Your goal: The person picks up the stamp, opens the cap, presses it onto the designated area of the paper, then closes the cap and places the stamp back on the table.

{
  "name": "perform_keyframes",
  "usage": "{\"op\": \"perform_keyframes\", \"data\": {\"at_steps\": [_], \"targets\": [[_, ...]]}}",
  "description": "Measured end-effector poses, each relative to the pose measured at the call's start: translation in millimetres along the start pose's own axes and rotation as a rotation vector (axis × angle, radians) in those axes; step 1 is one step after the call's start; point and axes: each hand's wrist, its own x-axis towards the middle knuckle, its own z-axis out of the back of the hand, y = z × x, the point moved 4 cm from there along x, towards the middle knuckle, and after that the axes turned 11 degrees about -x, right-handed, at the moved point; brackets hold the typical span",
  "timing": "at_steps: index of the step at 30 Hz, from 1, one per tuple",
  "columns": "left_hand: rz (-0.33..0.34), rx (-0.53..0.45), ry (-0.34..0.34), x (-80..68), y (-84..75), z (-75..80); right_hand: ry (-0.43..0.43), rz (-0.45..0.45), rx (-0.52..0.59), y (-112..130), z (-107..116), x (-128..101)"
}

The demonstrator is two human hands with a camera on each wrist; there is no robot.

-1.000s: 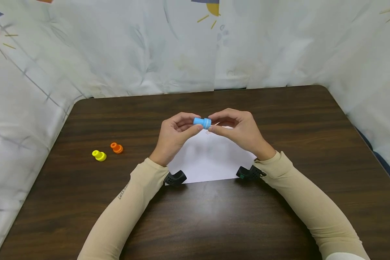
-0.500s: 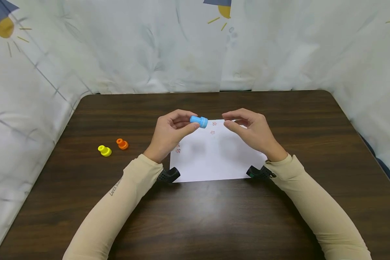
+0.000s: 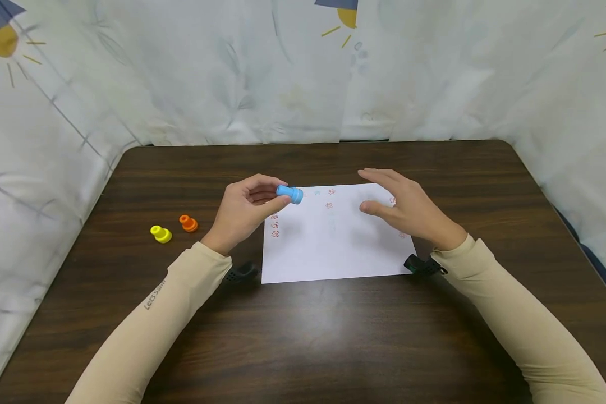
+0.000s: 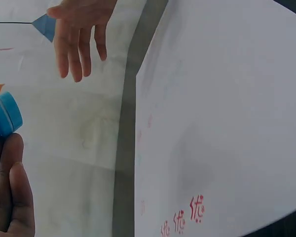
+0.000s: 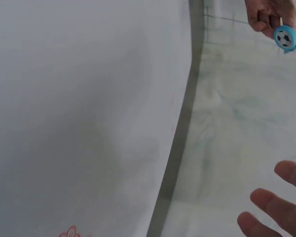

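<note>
The person's left hand (image 3: 244,210) pinches one blue stamp (image 3: 289,194) between thumb and fingers, raised near the far left corner of one white sheet (image 3: 333,247). The right hand (image 3: 406,210) hovers over the sheet's right side, thumb and fingers spread wide, gripping nothing. Three red marks (image 3: 275,225) show along the sheet's left edge. Two more stamps, one yellow (image 3: 161,234), one orange (image 3: 188,223), stand on the table (image 3: 303,336).
</note>
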Motion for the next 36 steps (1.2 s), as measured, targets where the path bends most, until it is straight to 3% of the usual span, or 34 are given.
{"op": "perform_keyframes", "data": {"at_steps": [10, 19, 24, 31, 36], "targets": [[0.025, 0.163, -0.021, -16.0, 3.8, 33.4, 0.174, -0.016, -0.202, -16, 3, -11], [0.021, 0.315, -0.059, -36.5, 5.7, 58.4, 0.251, 0.004, -0.411, -36, 2, -18], [0.007, 0.417, -0.063, -47.3, 3.5, 72.5, 0.282, -0.006, -0.455, -44, -1, -23], [0.044, 0.464, -0.111, -61.0, -1.6, 91.3, 0.334, -0.04, -0.479, -52, -3, -30], [0.009, 0.508, -0.126, -68.4, -6.5, 101.9, 0.39, -0.05, -0.504, -54, -5, -34]]}}
